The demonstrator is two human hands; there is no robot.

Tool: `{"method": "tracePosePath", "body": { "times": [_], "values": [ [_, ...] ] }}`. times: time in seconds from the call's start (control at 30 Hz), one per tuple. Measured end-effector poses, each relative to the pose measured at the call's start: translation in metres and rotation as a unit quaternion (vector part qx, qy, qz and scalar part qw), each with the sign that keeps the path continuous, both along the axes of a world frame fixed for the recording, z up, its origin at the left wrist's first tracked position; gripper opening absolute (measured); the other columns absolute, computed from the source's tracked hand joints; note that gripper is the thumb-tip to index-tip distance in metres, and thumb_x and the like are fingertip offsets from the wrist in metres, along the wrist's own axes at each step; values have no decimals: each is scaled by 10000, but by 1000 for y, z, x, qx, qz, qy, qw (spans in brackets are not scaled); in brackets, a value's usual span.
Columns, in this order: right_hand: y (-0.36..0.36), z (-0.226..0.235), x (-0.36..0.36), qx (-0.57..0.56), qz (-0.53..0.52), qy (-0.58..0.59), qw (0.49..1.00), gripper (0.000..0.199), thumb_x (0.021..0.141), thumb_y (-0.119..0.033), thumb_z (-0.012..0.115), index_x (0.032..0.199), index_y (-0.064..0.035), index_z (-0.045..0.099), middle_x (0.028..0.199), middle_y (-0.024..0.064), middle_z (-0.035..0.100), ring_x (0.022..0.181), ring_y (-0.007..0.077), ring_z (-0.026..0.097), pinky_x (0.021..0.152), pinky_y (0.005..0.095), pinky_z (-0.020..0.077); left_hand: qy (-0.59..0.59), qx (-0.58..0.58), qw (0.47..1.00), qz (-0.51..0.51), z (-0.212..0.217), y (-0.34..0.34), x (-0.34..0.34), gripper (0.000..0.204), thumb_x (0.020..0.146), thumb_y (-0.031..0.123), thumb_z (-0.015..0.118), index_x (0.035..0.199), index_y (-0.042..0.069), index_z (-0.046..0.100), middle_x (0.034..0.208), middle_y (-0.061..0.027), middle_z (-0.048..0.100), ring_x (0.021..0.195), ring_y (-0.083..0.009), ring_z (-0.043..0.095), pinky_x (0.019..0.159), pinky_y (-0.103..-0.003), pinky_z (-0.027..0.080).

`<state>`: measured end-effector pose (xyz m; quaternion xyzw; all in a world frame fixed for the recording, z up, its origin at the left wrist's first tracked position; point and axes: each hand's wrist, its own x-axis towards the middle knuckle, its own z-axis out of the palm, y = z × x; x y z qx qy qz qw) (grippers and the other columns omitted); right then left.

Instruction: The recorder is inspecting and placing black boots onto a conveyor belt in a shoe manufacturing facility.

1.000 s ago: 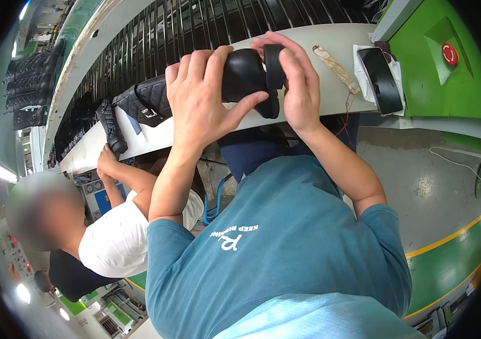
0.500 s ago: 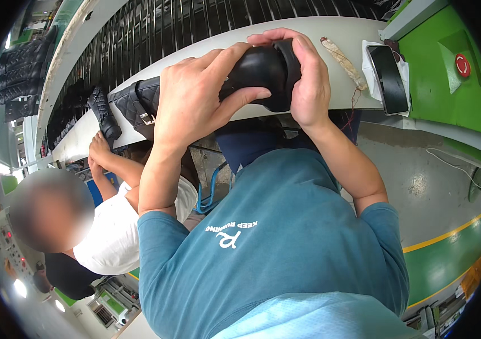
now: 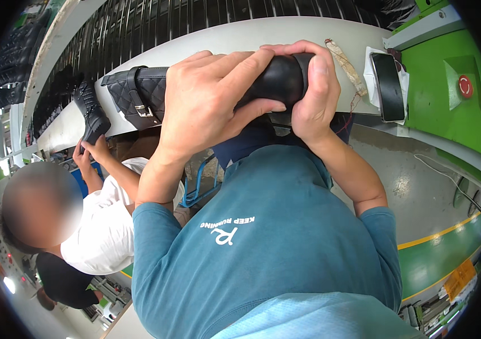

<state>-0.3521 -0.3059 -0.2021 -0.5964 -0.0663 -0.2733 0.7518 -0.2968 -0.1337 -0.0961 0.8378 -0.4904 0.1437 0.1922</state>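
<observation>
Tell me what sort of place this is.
Most likely a footwear factory: the left hand and right hand hold a black quilted boot at a white bench, a co-worker handles a second boot, and a green machine with a red button stands to the right.

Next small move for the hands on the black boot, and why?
Probably a light squeeze: press the right hand toward the left hand. The right hand cups one end of the black boot, fingers curled over it, and the left hand grips across it with the thumb along the near side, so it looks braced enough to take gentle pressure.
</observation>
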Motion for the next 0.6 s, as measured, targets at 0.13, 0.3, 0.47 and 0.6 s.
{"method": "tracePosePath", "body": {
  "times": [0.13,0.3,0.47,0.6],
  "values": [
    [4,-7,3,-55,-56,-75,994,315,1137,-202,475,1272,56,595,1198,247,754,1121,303,752,1026,412,580,51,-20,999,-6,-11,13,3,684,723,383,942,1325,112,759,1081,-33,822,846,-246,766,762,-389,546],
    [-17,-4,2,-376,-38,-155,913,736,903,-480,891,1399,-11,616,1344,204,717,1276,398,710,1167,565,516,105,-112,988,-3,-58,32,8,653,669,156,944,1308,185,813,1234,-15,833,1181,-221,772,1116,-520,477],
    [-63,-15,-4,-453,46,-65,888,939,646,-451,1034,1409,-71,640,1442,141,714,1373,358,672,1246,598,437,97,-142,984,41,-121,58,-27,577,714,13,885,1241,249,861,1330,40,819,1439,-283,659,1320,-605,288],
    [-67,-38,5,-506,139,-99,846,632,694,-233,1003,1226,-89,694,1419,98,746,1363,346,691,1184,547,514,52,-180,971,149,-164,70,-49,472,868,-35,764,1214,267,877,1323,48,824,1477,-320,627,1328,-613,240]
  ]
}}
